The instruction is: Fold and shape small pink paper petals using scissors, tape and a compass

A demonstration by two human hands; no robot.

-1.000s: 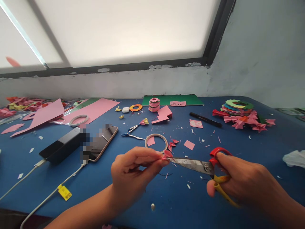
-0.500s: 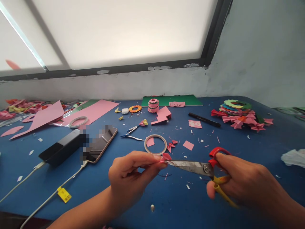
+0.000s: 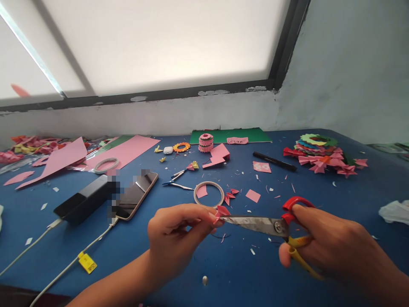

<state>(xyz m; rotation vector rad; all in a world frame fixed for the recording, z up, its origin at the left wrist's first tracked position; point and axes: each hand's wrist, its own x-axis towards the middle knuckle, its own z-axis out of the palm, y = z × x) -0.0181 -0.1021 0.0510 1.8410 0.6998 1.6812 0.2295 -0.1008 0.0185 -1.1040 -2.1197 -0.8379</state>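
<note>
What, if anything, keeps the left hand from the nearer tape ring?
Likely nothing, yes: the tape ring lies beyond the left hand over bare table, though the hand pinches a pink paper piece.

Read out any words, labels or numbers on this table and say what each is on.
No text is readable.
Yellow tag on the white cable: print too small.
Pink slip on the green sheet: marks blurred.
Phone: screen pixelated, nothing legible.
Scissors: no mark legible.

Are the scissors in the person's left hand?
No, the right hand grips the scissors, while the left hand pinches a small pink paper piece at the blade tips.
</note>
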